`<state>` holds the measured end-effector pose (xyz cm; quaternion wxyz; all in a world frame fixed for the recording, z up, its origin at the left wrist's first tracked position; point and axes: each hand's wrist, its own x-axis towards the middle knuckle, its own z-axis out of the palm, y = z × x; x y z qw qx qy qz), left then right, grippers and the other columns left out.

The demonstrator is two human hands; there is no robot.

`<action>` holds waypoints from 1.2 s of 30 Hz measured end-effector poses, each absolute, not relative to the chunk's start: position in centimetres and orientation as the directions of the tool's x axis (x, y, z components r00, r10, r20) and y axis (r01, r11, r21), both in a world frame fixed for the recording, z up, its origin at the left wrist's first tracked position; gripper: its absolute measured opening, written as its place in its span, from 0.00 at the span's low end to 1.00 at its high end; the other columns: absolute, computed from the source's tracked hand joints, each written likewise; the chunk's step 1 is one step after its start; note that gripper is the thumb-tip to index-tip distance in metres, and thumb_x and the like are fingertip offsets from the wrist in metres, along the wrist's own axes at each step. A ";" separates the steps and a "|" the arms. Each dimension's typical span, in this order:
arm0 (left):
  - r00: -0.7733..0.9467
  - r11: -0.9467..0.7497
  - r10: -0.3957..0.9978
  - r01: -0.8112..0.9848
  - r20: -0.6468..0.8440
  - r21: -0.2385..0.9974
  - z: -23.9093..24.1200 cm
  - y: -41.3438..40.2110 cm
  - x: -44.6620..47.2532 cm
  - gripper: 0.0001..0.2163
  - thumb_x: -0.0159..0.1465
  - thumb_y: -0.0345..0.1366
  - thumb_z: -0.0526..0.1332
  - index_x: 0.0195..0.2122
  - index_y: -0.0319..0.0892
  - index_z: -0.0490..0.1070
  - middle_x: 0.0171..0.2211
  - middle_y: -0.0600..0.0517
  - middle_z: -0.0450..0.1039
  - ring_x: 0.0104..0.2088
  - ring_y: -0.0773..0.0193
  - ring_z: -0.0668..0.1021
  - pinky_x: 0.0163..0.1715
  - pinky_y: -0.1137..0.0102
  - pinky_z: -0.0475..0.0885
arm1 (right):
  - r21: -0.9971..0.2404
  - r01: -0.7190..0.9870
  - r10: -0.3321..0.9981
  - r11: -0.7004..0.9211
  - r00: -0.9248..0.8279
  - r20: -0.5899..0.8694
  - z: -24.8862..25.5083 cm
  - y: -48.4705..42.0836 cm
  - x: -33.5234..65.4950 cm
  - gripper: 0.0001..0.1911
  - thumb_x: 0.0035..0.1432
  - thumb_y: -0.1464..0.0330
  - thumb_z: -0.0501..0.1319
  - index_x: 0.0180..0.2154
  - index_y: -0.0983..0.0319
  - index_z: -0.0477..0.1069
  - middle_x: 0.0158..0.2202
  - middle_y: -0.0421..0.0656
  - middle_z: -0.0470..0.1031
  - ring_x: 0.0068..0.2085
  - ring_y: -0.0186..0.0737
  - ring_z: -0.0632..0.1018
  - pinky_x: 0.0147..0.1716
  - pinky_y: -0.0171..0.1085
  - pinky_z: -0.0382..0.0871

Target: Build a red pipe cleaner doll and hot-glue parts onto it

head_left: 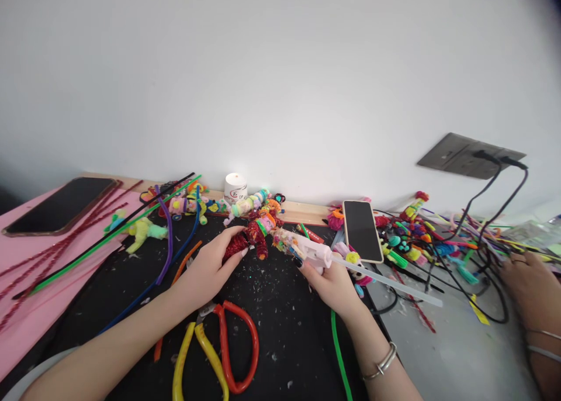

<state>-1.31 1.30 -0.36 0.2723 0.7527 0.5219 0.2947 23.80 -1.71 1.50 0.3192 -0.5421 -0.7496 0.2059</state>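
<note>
My left hand (219, 263) is closed on a dark red, fuzzy pipe-cleaner doll (258, 228) with a green and pink band round its middle. In my right hand (331, 281) is a pale pink glue gun (313, 250), its nozzle end pointing left at the doll. Bits of coloured stuff cover the nozzle, and a long translucent glue stick (394, 281) sticks out of the gun's back to the right. The doll and the nozzle are close together; whether they touch I cannot tell. Below my left hand lie red-handled scissors (255, 354) and yellow-handled pliers (180, 366).
Pipe cleaners (109, 246) and a dark phone (61, 205) lie on pink paper at left. A paper cup (235, 187) stands by the wall. A white-edged phone (363, 231) leans at right, near finished dolls and black cables (471, 202). Another person's hand (530, 281) rests far right.
</note>
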 end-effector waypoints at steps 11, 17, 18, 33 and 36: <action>0.296 -0.317 0.942 0.624 0.159 0.714 -0.7 1.3 -1.2 0.18 0.66 0.40 0.50 0.56 0.44 0.59 0.52 0.46 0.71 0.52 0.52 0.74 0.50 0.60 0.69 | -0.630 0.676 0.922 0.381 -0.228 0.312 1.4 -1.8 23.7 0.13 0.59 0.65 0.55 0.26 0.63 0.70 0.22 0.40 0.68 0.24 0.35 0.68 0.25 0.33 0.63; 0.299 -0.322 0.940 0.619 0.164 0.716 -0.7 1.3 -1.2 0.19 0.65 0.40 0.50 0.56 0.44 0.59 0.53 0.46 0.70 0.53 0.53 0.73 0.51 0.60 0.68 | -0.626 0.675 0.918 0.391 -0.240 0.315 1.5 -1.6 23.6 0.11 0.59 0.66 0.55 0.28 0.64 0.71 0.24 0.40 0.71 0.25 0.36 0.70 0.26 0.33 0.63; 0.297 -0.323 0.940 0.618 0.167 0.716 -0.7 1.3 -1.1 0.19 0.65 0.40 0.50 0.56 0.44 0.59 0.53 0.46 0.70 0.53 0.52 0.73 0.51 0.60 0.68 | -0.632 0.671 0.920 0.387 -0.239 0.309 1.5 -1.6 23.6 0.10 0.59 0.67 0.55 0.31 0.64 0.72 0.25 0.41 0.72 0.26 0.36 0.71 0.27 0.33 0.64; 0.314 -0.336 0.934 0.621 0.168 0.708 -0.8 1.4 -1.2 0.19 0.66 0.41 0.50 0.56 0.43 0.59 0.53 0.45 0.70 0.53 0.52 0.73 0.52 0.59 0.67 | -0.656 0.665 0.932 0.358 -0.216 0.290 1.3 -1.7 23.8 0.12 0.60 0.65 0.55 0.37 0.64 0.75 0.29 0.44 0.76 0.29 0.41 0.75 0.31 0.36 0.70; 0.329 -0.343 0.930 0.618 0.163 0.708 -0.8 1.4 -1.2 0.19 0.66 0.41 0.49 0.56 0.43 0.59 0.54 0.45 0.69 0.54 0.52 0.72 0.53 0.60 0.67 | -0.665 0.656 0.933 0.358 -0.226 0.279 1.3 -1.7 23.7 0.12 0.60 0.65 0.55 0.37 0.63 0.75 0.33 0.45 0.77 0.33 0.43 0.76 0.34 0.38 0.70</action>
